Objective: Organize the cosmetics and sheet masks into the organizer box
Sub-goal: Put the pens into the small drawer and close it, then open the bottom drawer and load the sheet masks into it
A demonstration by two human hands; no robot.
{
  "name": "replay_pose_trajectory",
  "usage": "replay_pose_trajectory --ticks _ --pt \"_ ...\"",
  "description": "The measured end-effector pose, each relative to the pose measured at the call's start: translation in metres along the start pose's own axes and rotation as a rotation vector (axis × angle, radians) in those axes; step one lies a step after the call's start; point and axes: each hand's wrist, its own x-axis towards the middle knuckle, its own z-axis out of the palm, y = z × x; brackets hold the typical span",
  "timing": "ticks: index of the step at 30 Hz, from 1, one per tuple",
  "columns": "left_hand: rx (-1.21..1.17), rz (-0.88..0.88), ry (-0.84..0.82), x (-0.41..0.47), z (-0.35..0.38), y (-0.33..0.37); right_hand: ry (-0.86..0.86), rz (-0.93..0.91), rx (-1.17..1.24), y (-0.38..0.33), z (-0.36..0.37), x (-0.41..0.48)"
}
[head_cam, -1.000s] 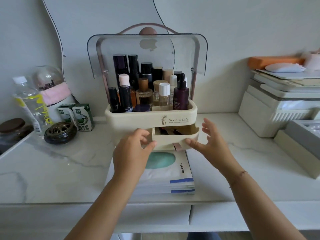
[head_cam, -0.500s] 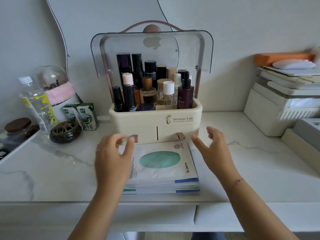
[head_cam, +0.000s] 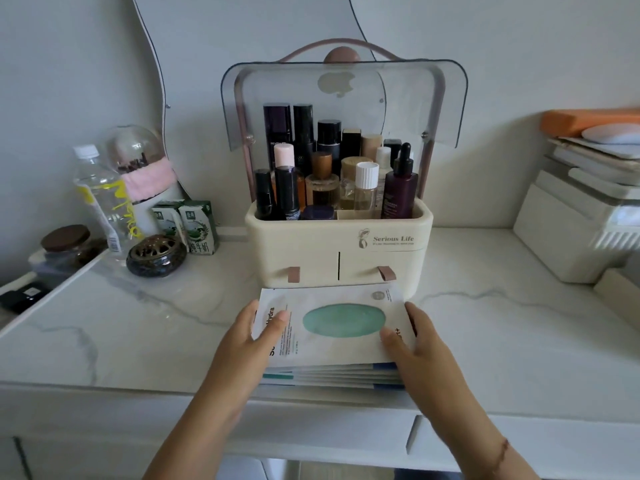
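White foil sheet-mask stack — on marble worktop, just before cream plastic organizer box. L hand & R hand grip its sides, thumbs atop. Step: pick-up; next needs level lift.

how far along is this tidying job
Done: the cosmetics bottles stand in the organizer box, in its top tray under the raised lid, and both drawers look closed. In hand: the left hand and right hand grip the sides of the sheet masks stack, thumbs on top, on the counter in front of the box. Left: the masks are not yet inside.
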Motion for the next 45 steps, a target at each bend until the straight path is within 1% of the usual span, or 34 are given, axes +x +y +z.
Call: replay_pose_trajectory --ticks 4,8,14,18,22,26,28,30,31,32,33,34,35,36,38,39,40,43,45 --pt "0.016 0.026 0.083 -0.001 -0.017 -0.005 0.001 -0.007 0.074 -0.003 0.022 -0.011" --pt "-0.032 0.019 0.141 0.005 -0.063 -0.012 -0.107 0.009 0.137 -0.020 0.060 -0.012" --pt "-0.070 -0.020 0.287 0.017 -0.141 -0.027 -0.219 -0.064 0.148 -0.044 0.137 -0.007" --pt "-0.031 -0.044 0.384 0.025 -0.181 -0.040 -0.289 -0.126 0.146 -0.060 0.180 0.003" --pt "0.011 -0.037 0.435 0.039 -0.198 -0.041 -0.340 -0.164 0.130 -0.072 0.204 0.029" --pt "0.064 -0.031 0.410 0.046 -0.195 -0.040 -0.391 -0.126 0.133 -0.072 0.206 0.047" --pt "0.143 -0.059 0.403 0.043 -0.191 -0.039 -0.387 -0.122 0.119 -0.069 0.200 0.045" --pt "0.361 -0.053 0.477 0.036 -0.185 -0.031 -0.327 -0.162 0.081 -0.062 0.185 0.036" --pt "0.459 0.000 0.556 0.029 -0.178 -0.025 -0.262 -0.182 0.069 -0.056 0.174 0.030" --pt "0.490 0.100 0.634 0.021 -0.168 -0.017 -0.187 -0.189 0.093 -0.049 0.160 0.026" --pt "0.463 0.209 0.676 0.011 -0.153 -0.008 -0.112 -0.159 0.176 -0.042 0.144 0.023" --pt "0.427 0.316 0.663 0.001 -0.135 0.000 -0.050 -0.095 0.322 -0.035 0.128 0.021" --pt "0.411 0.418 0.593 -0.008 -0.114 0.006 -0.008 -0.013 0.486 -0.029 0.111 0.022" --pt "0.413 0.503 0.483 -0.014 -0.092 0.009 0.020 0.070 0.625 -0.025 0.095 0.023" --pt "0.426 0.590 0.250 -0.019 -0.049 0.010 0.035 0.208 0.761 -0.020 0.073 0.030" --pt "0.434 0.600 0.179 -0.017 -0.032 0.010 0.023 0.249 0.790 -0.020 0.067 0.035" --pt "0.436 0.597 0.149 -0.012 -0.018 0.011 0.004 0.281 0.802 -0.021 0.064 0.040" --pt "0.454 0.617 0.156 0.010 0.001 0.015 -0.066 0.363 0.736 -0.025 0.063 0.052" --pt "0.519 0.661 0.155 0.023 0.006 0.019 -0.104 0.352 0.678 -0.025 0.061 0.058"
